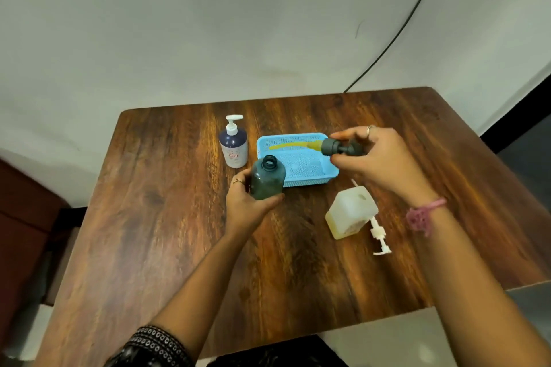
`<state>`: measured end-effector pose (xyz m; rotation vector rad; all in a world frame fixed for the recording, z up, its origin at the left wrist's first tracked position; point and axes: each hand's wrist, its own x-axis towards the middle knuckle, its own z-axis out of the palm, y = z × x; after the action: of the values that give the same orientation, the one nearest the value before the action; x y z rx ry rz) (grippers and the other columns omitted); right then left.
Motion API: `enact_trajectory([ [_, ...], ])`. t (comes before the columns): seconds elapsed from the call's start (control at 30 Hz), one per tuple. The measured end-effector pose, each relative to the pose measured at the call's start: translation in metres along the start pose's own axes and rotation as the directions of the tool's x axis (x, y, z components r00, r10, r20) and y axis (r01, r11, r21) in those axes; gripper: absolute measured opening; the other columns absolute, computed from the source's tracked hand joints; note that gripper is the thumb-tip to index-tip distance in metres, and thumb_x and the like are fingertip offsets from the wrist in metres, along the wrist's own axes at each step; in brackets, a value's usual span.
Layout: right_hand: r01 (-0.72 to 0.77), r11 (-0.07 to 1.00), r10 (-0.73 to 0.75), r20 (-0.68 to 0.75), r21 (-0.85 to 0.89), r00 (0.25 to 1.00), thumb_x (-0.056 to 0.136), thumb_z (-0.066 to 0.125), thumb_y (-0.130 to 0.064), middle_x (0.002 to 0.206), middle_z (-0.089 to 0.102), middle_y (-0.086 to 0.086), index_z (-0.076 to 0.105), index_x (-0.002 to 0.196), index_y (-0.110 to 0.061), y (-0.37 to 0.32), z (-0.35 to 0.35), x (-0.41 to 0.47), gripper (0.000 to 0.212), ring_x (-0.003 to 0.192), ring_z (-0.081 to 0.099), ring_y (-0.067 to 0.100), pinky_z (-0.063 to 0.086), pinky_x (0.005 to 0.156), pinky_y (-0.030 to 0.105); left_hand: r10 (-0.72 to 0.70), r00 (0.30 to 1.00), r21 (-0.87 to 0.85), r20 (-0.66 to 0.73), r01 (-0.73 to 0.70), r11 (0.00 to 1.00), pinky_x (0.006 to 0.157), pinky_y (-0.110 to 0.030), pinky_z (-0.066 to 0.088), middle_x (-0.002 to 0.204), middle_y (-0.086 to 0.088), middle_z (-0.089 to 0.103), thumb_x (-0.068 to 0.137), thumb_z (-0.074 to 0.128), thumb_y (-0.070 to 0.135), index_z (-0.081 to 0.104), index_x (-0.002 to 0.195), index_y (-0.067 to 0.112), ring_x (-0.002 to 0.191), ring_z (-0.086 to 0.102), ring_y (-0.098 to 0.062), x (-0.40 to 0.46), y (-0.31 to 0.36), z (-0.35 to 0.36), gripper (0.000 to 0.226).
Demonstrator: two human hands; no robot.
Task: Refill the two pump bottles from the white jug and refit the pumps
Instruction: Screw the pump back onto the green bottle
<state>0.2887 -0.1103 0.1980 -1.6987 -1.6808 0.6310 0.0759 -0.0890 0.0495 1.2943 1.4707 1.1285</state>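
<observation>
My left hand (249,204) grips a dark grey-green bottle (267,177) with an open neck, standing on the table. My right hand (377,158) holds its grey pump (338,147) sideways over the blue basket, and the yellowish dip tube (293,145) points left. The white jug (351,211) stands right of centre with an open hole on top. A white pump (379,237) lies on the table beside the jug. At the back stands a navy and white bottle (233,144) with a white pump fitted.
A blue mesh basket (310,180) sits behind the grey bottle on the wooden table (179,232). The wall is just behind the table. A black cable (396,36) runs down the wall to the table's back right corner.
</observation>
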Motion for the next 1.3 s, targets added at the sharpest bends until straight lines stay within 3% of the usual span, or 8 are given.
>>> enact_trajectory([
  [0.17,0.078,0.997,-0.079,0.032,0.013,0.996,0.073,0.075,-0.02,0.091,0.071,-0.004,0.072,0.091,-0.027,-0.045,-0.048,0.021,0.019,0.087,0.064,0.009,0.048,0.073,0.015,0.036,0.999,-0.018,0.001,-0.036,0.999,0.083,-0.038,0.058,0.115,0.001,0.062,0.059,0.09,0.017,0.053,0.122,0.013,0.102,0.062,-0.014,0.012,0.04,-0.009,0.073],
  [0.27,0.119,0.993,-0.119,-0.002,0.005,0.993,0.069,0.074,-0.024,0.093,0.073,-0.003,0.073,0.087,-0.026,-0.066,-0.067,0.031,0.018,0.091,0.067,0.013,0.054,0.086,0.032,0.046,0.999,-0.036,-0.019,-0.046,0.998,0.079,-0.032,0.059,0.112,0.003,0.062,0.06,0.089,0.012,0.051,0.126,0.011,0.097,0.063,-0.008,0.016,0.063,-0.014,0.076],
  [0.37,0.161,0.986,-0.161,0.008,-0.043,0.987,0.069,0.075,-0.023,0.09,0.073,0.001,0.076,0.09,-0.023,-0.084,-0.081,0.038,0.022,0.089,0.068,0.018,0.054,0.086,0.038,0.06,0.997,-0.047,-0.045,-0.062,0.997,0.076,-0.024,0.058,0.115,0.002,0.06,0.06,0.088,0.012,0.049,0.127,0.012,0.096,0.062,-0.007,0.02,0.078,-0.018,0.077],
  [0.63,0.222,0.965,-0.212,0.081,-0.138,0.974,0.062,0.074,-0.025,0.083,0.072,-0.003,0.075,0.087,-0.022,-0.116,-0.084,0.055,0.026,0.083,0.067,0.019,0.054,0.076,0.038,0.139,0.988,-0.009,-0.061,-0.14,0.99,0.065,-0.01,0.05,0.115,0.005,0.055,0.06,0.088,0.018,0.05,0.125,0.015,0.094,0.057,-0.001,0.023,0.11,-0.023,0.076],
  [0.83,0.321,0.931,-0.271,0.261,-0.173,0.927,0.07,0.077,-0.024,0.083,0.069,0.002,0.076,0.088,-0.023,-0.134,-0.076,0.072,0.018,0.069,0.057,0.018,0.046,0.064,0.035,0.169,0.985,0.02,-0.044,-0.168,0.986,0.085,-0.03,0.056,0.121,0.005,0.054,0.058,0.089,0.026,0.05,0.127,0.018,0.104,0.056,-0.007,0.023,0.127,-0.023,0.08],
  [0.93,0.326,0.936,-0.271,0.315,-0.135,0.91,0.073,0.077,-0.025,0.087,0.07,0.005,0.076,0.089,-0.022,-0.138,-0.066,0.079,0.016,0.07,0.059,0.016,0.049,0.069,0.034,0.184,0.983,-0.007,-0.025,-0.184,0.983,0.083,-0.025,0.056,0.121,0.004,0.056,0.059,0.088,0.024,0.05,0.127,0.017,0.105,0.058,-0.01,0.022,0.137,-0.021,0.079],
  [1.07,0.328,0.94,-0.284,0.324,-0.09,0.902,0.075,0.077,-0.026,0.087,0.07,0.008,0.076,0.089,-0.017,-0.135,-0.056,0.087,0.017,0.069,0.058,0.011,0.048,0.067,0.026,0.193,0.981,-0.07,0.003,-0.192,0.979,0.066,-0.008,0.051,0.118,0.006,0.057,0.061,0.087,0.019,0.051,0.127,0.018,0.098,0.059,-0.004,0.021,0.147,-0.022,0.075],
  [1.3,0.325,0.944,-0.302,0.246,-0.06,0.921,0.075,0.078,-0.035,0.068,0.065,-0.009,0.072,0.075,-0.022,-0.128,-0.048,0.088,0.014,0.064,0.056,0.003,0.044,0.065,0.025,0.206,0.978,-0.087,-0.018,-0.207,0.975,0.071,-0.012,0.053,0.119,0.006,0.059,0.06,0.088,0.021,0.051,0.127,0.018,0.099,0.061,-0.006,0.023,0.156,-0.025,0.077],
])
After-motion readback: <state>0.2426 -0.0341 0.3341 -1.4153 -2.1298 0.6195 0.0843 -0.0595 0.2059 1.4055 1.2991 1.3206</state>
